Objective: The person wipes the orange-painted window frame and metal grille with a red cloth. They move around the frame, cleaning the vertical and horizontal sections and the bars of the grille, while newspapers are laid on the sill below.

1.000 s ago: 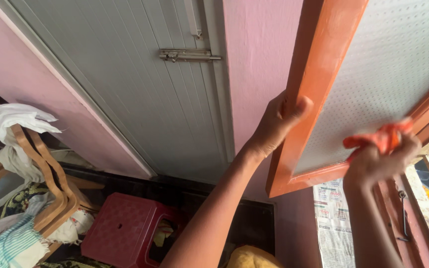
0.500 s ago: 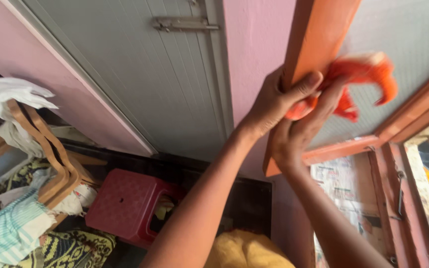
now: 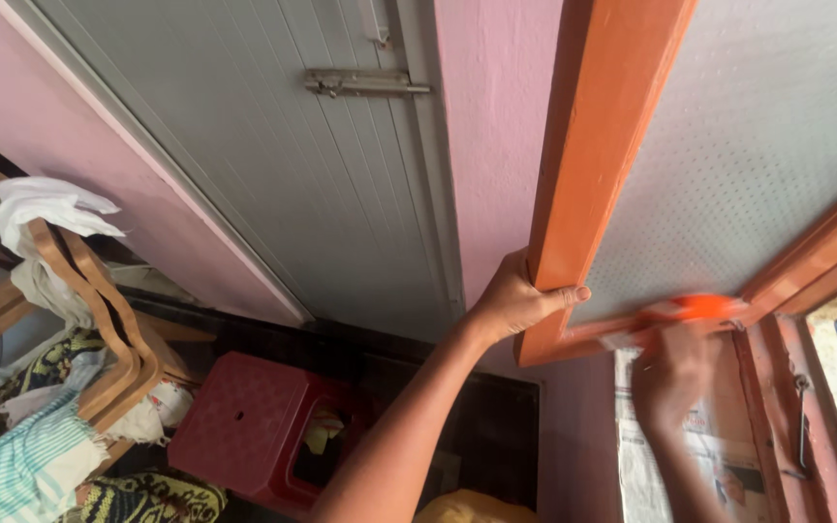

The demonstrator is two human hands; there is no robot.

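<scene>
The left hand [image 3: 515, 300] is gripping the orange window frame [image 3: 603, 165] mid-frame while the blurred right hand [image 3: 670, 373] is pressing an orange cloth [image 3: 695, 310] along its lower rail, wiping apparently underway, glass unjudgeable.

My left hand [image 3: 515, 300] grips the sash [image 3: 603, 165], wood under smooth orange paint with a faint sheen. Its pane [image 3: 748, 136] is frosted glass, pebbled all over with small dots. My right hand [image 3: 670, 373], blurred, presses an orange cloth [image 3: 695, 310] to the bottom rail. The door [image 3: 273, 165] is ribbed grey panelling, matt, with a dull metal bolt [image 3: 365, 83]. The wall [image 3: 491, 126] is matt pink plaster. The stool [image 3: 254, 436] is red plastic with a dimpled top. The chair [image 3: 89, 300] is bare bent wood, draped with cloths.
</scene>
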